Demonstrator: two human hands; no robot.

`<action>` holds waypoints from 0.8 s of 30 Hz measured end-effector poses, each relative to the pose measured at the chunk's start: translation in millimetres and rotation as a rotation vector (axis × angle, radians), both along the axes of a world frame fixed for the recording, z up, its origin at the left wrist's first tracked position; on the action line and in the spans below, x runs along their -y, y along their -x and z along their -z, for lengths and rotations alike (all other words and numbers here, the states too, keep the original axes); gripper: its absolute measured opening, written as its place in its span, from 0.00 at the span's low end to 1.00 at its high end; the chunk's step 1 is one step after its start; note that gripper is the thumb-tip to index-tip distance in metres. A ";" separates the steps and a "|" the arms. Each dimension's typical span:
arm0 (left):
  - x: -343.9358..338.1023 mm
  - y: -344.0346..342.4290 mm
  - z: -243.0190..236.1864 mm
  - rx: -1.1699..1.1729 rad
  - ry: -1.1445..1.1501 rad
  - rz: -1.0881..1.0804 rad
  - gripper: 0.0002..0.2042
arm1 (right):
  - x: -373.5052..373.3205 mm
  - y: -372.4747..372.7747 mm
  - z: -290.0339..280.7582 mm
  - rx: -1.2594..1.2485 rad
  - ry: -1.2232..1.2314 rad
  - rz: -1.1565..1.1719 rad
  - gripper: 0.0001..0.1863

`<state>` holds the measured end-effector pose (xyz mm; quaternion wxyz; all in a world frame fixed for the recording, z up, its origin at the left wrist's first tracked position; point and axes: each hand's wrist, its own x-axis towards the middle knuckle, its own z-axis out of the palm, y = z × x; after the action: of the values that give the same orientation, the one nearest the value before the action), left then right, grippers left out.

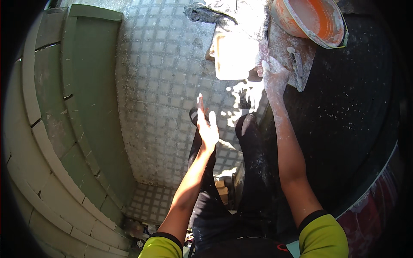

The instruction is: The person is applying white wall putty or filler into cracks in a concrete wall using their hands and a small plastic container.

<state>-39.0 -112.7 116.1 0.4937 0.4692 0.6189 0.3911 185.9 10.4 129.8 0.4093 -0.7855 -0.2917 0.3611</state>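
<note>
My left hand [207, 131] hangs in the air over my legs, fingers stretched out and apart from everything, with sunlight on it. Coated in white powder, my right hand [276, 77] is beside the right edge of a pale rectangular tray [218, 53]. Its fingers look curled, but glare hides what they hold; a pinkish patch lies just beyond them. The tray is washed out by sunlight, so its contents cannot be made out. A white-smeared narrow hand tool [297, 66] rests on a dusty board [282, 47] to the right of that hand.
An orange bucket [333, 21] with pale residue and a wire handle stands at the far right. Crumpled dark plastic [204, 13] lies beyond the tray. Grid-patterned tiles [159, 86] cover the floor. A green panelled wall [92, 86] bounds the left; a dark surface [344, 112] extends right.
</note>
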 end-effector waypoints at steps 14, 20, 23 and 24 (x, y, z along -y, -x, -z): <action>5.8 6.9 13.1 0.011 0.027 -0.012 0.29 | -3.6 18.6 -18.0 0.261 0.143 -0.168 0.14; 1.9 5.8 11.0 -0.001 0.013 -0.014 0.29 | -3.0 42.1 -20.9 0.476 0.059 -0.322 0.16; 2.7 4.6 11.4 0.023 0.025 -0.014 0.29 | -1.9 47.2 -16.3 0.487 0.010 -0.349 0.20; 3.0 4.0 12.5 0.020 0.016 -0.013 0.29 | -2.9 48.4 -15.8 0.487 0.010 -0.348 0.20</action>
<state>-43.0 -115.7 103.6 0.5009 0.4572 0.6203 0.3941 137.5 13.3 145.6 0.2553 -0.7892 -0.5097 0.2285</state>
